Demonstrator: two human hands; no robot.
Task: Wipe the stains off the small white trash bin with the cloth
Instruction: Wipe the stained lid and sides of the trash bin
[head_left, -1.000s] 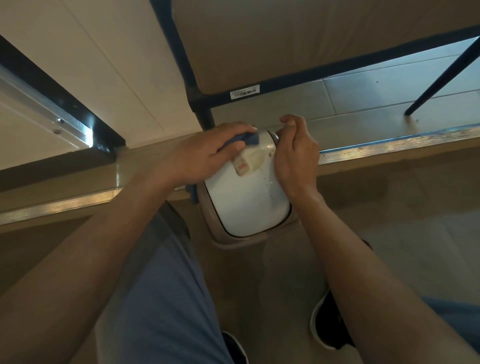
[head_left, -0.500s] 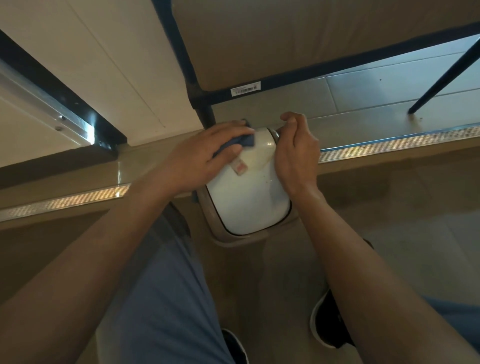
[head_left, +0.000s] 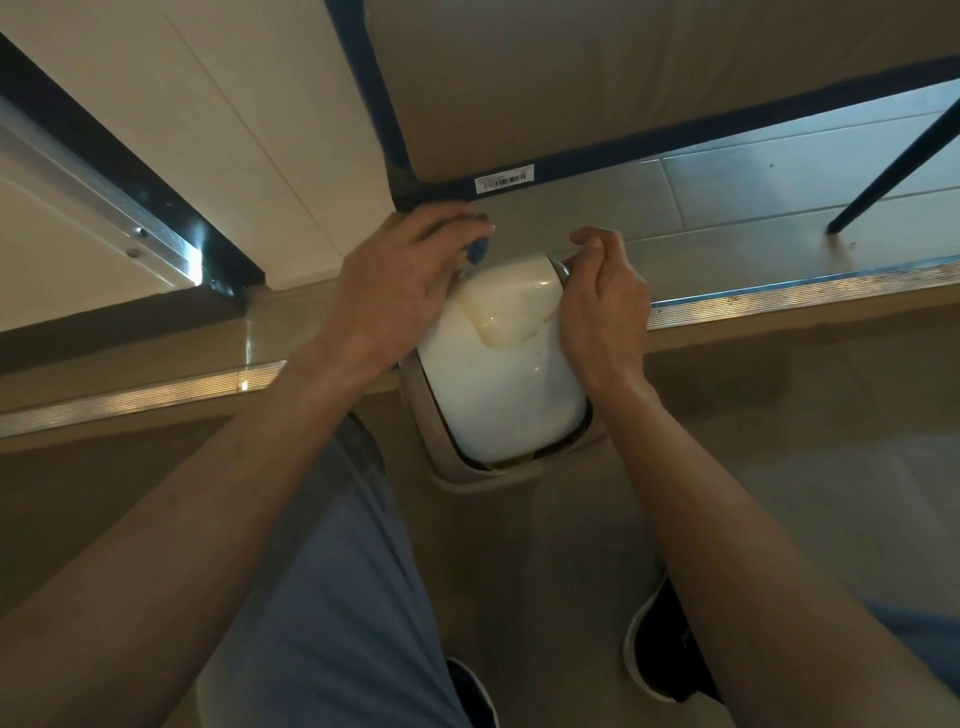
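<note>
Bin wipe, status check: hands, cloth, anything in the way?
Left hand grips blue cloth at bin's far left edge. Right hand curled on bin's right side. Yellowish stain on top. Nothing blocking.

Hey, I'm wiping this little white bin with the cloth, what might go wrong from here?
1. The left hand has the blue cloth bunched near the far end of the trash bin, off the yellowish patch, so that stain may get missed.
2. The right hand steadies the bin at one edge only; a hard wipe might tip or slide it.
</note>
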